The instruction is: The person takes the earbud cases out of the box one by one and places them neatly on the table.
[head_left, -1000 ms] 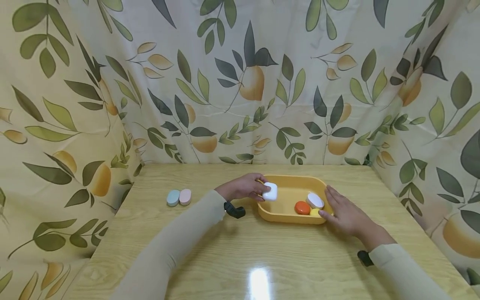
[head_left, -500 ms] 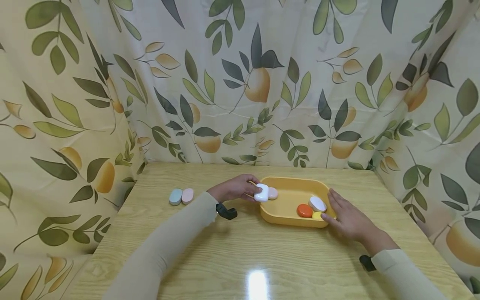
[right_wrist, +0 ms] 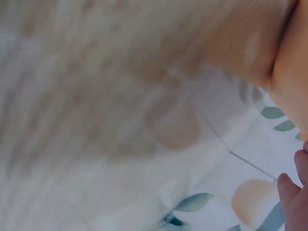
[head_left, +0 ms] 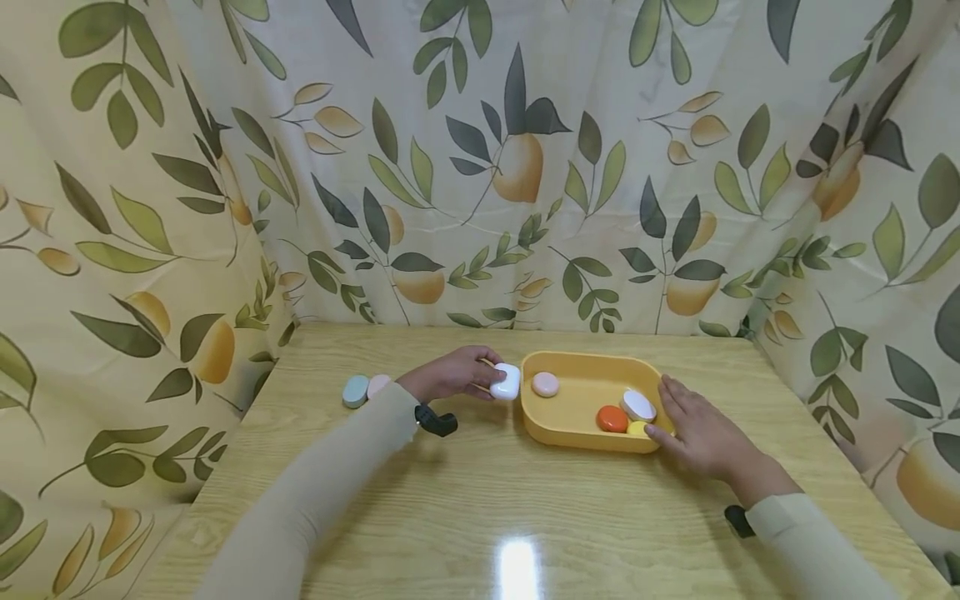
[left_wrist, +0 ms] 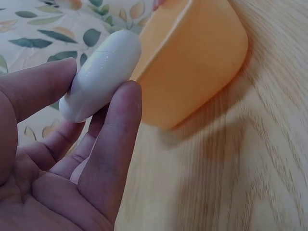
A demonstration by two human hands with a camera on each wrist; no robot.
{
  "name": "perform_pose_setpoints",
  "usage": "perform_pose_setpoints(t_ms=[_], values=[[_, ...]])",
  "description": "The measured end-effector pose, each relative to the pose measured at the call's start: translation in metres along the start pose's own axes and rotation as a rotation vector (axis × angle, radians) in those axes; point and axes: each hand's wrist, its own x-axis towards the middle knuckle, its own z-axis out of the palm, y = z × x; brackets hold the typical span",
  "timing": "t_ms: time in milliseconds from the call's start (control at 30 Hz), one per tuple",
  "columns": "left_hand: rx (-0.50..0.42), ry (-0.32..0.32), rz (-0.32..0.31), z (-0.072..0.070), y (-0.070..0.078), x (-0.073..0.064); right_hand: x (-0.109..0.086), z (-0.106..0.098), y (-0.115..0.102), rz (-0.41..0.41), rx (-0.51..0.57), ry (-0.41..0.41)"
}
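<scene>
My left hand (head_left: 459, 374) pinches a white earbuds case (head_left: 506, 382) between thumb and fingers, just outside the left end of a yellow-orange tray (head_left: 585, 439). The left wrist view shows the case's (left_wrist: 102, 72) rounded edge and fine seam. Against the tray's right end rests my right hand (head_left: 697, 429), its fingers straight along the outer wall and its thumb at the front corner. Inside the tray lie a small pink round piece (head_left: 545, 384), an orange-red round piece (head_left: 612, 418), a white oval piece (head_left: 638, 405) and a yellow piece (head_left: 637, 428), partly hidden by the tray's front wall.
On the wooden table (head_left: 420, 508), left of the tray, a pale blue piece (head_left: 356, 391) and a pink piece (head_left: 378, 384) lie side by side; my left sleeve partly covers the pink one. A leaf-and-fruit patterned curtain (head_left: 480, 192) surrounds the back and sides.
My left hand has moved left with the earbuds case, from over the tray to outside its left end. The pink piece in the tray has come into view. My right hand stays at the tray.
</scene>
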Motion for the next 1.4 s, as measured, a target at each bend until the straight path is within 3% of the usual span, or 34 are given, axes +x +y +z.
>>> perform_pose_setpoints(t_ms=[267,900,1400], values=[[0.011,0.018,0.020,-0.016,-0.008,-0.014,0.005,-0.007,-0.002,-0.020,-0.074,-0.037],[0.018,0.119,0.028,-0.056,-0.006,-0.053,0.004,-0.014,-0.001,-0.036,-0.117,-0.041],[0.014,0.184,-0.009,-0.092,-0.028,-0.086,0.002,-0.009,0.001,-0.052,-0.106,-0.009]])
